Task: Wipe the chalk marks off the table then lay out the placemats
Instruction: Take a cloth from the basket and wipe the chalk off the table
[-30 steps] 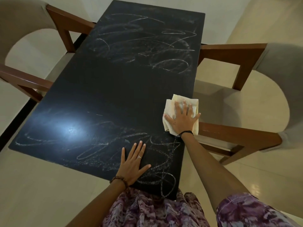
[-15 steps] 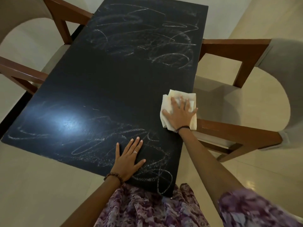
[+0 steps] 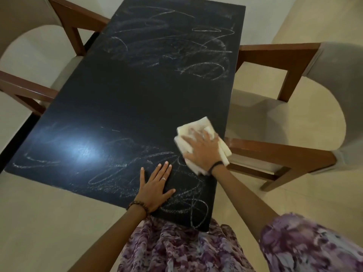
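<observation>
A long black table (image 3: 137,99) carries white chalk scribbles at its far end (image 3: 176,46) and at its near end (image 3: 137,169). A folded cream cloth (image 3: 193,127) lies flat near the table's right edge, and my right hand (image 3: 202,150) presses down on it with fingers spread. Part of the cloth hangs past the edge. My left hand (image 3: 155,188) rests flat on the near scribbles, fingers apart, holding nothing. No placemats are in view.
A wooden armchair with a pale seat (image 3: 275,122) stands close to the table's right side, its arm (image 3: 275,152) just beyond the cloth. Another such armchair (image 3: 39,61) stands at the left. The floor around is pale tile.
My right hand has slid the cloth leftward and slightly toward me along the right edge, onto the near scribbles. My left hand has stayed flat in place.
</observation>
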